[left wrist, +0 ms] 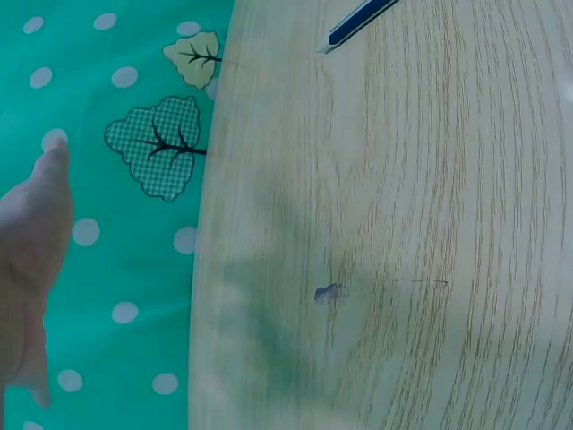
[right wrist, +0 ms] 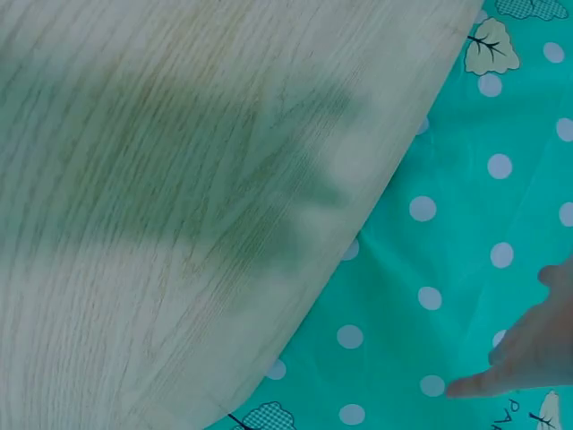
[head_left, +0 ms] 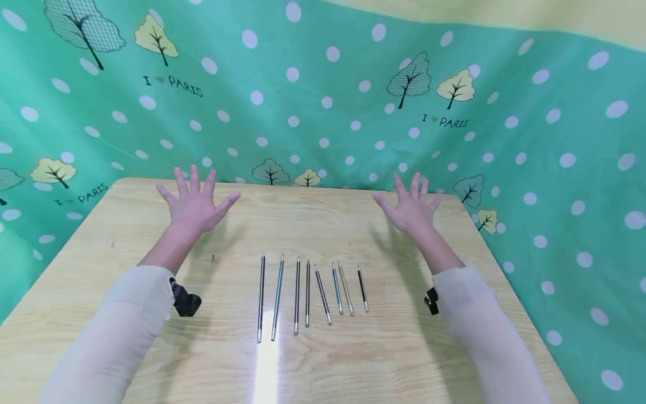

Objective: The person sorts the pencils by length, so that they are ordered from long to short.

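Observation:
Both hands are raised over the far part of the table with fingers spread, holding nothing. The left hand is to the left of a row of several pencils, and the right hand is to the right of it. The row runs from a long dark pencil and a teal pencil at the left to a short black pencil at the right. Between them are a gold-toned pencil and a short blue pencil. In the left wrist view one pencil tip shows at the top.
The wooden table has rounded far corners. A green dotted cloth with printed trees hangs behind it and along the sides. A small dark mark is on the tabletop near the left hand. Black wrist cameras sit at both cuffs.

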Tool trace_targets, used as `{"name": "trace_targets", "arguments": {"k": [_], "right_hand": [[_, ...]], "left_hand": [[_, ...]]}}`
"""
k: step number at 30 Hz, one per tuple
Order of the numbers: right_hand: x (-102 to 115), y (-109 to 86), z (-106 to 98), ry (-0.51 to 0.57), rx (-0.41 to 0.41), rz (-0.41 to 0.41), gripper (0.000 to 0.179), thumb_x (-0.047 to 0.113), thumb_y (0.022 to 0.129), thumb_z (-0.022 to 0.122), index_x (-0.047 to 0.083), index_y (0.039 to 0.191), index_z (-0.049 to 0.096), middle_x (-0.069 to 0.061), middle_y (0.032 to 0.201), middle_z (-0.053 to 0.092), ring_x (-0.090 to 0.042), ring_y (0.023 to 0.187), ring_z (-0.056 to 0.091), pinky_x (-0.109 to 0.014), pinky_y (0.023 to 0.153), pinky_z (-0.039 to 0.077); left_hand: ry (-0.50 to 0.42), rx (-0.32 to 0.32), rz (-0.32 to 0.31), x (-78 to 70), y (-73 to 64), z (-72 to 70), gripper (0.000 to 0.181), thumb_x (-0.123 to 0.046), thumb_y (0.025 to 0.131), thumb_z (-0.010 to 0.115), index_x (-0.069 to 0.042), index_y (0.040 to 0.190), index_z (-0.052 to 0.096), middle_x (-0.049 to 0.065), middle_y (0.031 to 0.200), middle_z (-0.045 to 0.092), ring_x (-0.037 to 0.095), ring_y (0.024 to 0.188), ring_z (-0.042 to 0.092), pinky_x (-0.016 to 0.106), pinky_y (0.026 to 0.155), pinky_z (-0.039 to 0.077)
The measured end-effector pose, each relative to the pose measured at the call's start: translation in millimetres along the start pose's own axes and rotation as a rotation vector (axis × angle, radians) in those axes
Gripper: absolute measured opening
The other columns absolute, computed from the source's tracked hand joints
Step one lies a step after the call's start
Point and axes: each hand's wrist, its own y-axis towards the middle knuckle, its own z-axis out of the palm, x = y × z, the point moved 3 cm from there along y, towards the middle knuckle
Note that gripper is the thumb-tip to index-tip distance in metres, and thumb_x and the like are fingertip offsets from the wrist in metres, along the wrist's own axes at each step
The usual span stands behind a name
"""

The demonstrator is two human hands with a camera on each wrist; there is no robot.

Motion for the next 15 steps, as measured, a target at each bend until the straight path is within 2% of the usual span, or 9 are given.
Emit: {"name": "trace_targets", "arguments": {"k": [4,8,11,15], "right_hand": [[-1,-2.6,-1,0.071,-0.044,-0.006,0.089,0.078,0.084,0.021,0.022,0.152,0.006,-0.023,0.155,-0.007,-0.043,0.142,-0.004,-0.074,0.106,0.005],[-2,-4.5,-1,0.154,-0.086,-0.017,0.088,0.075,0.086,0.024,0.013,0.149,0.02,-0.022,0.152,0.022,-0.044,0.138,0.024,-0.068,0.103,0.028],[-2,-8.4,0,0.279,-0.06,-0.003,0.087,0.074,0.087,0.027,0.01,0.146,0.028,-0.02,0.146,0.036,-0.041,0.131,0.037,-0.062,0.101,0.036],[-2,-15.9,4,0.455,0.015,0.026,0.083,0.07,0.087,0.035,0.008,0.142,0.034,-0.021,0.14,0.042,-0.039,0.125,0.044,-0.056,0.098,0.042]], "left_hand": [[-0.081,-0.003,0.02,1.8,-1.2,1.6,0.093,-0.075,0.086,0.022,-0.011,0.151,0.002,0.025,0.152,-0.014,0.047,0.134,-0.026,0.077,0.099,-0.013],[-0.227,0.011,0.056,1.3,-1.5,3.1,0.093,-0.07,0.089,0.028,-0.006,0.15,0.003,0.029,0.153,0.003,0.05,0.139,-0.002,0.073,0.106,0.007],[-0.349,0.041,0.081,0.3,-3.3,4.8,0.091,-0.066,0.09,0.032,0.0,0.148,0.011,0.031,0.15,0.017,0.05,0.137,0.016,0.066,0.109,0.018],[-0.452,0.084,0.099,-1.3,-8.5,7.9,0.086,-0.063,0.091,0.036,0.004,0.144,0.025,0.03,0.145,0.03,0.048,0.132,0.028,0.062,0.107,0.028]]}}
